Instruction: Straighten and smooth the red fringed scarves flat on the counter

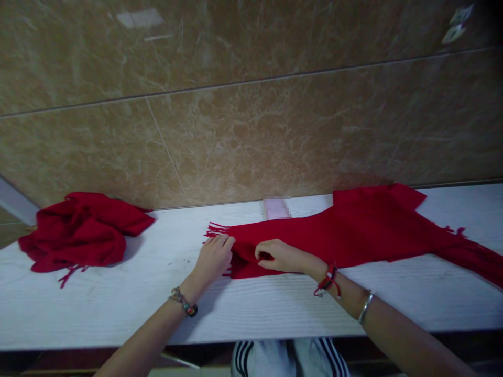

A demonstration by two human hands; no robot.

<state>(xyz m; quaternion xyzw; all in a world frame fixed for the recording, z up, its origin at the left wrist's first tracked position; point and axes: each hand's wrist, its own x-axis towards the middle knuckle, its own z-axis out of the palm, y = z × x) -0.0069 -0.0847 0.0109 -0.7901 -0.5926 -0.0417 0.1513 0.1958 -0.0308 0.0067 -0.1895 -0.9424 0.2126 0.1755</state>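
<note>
A long red fringed scarf (353, 233) lies stretched across the white table (118, 309), its right end trailing off towards the right edge. My left hand (212, 259) rests on the scarf's left fringed end, fingers curled onto the cloth. My right hand (277, 255) pinches a fold of the same scarf just to the right of the left hand. A beaded bracelet is on my left wrist; a red cord and a silver bangle are on my right forearm.
A second red scarf (80, 230) lies crumpled in a heap at the table's left end. A small pale object (277, 208) sits against the brown marble wall (251, 104) behind the scarf. My striped trousers show below the table's front edge.
</note>
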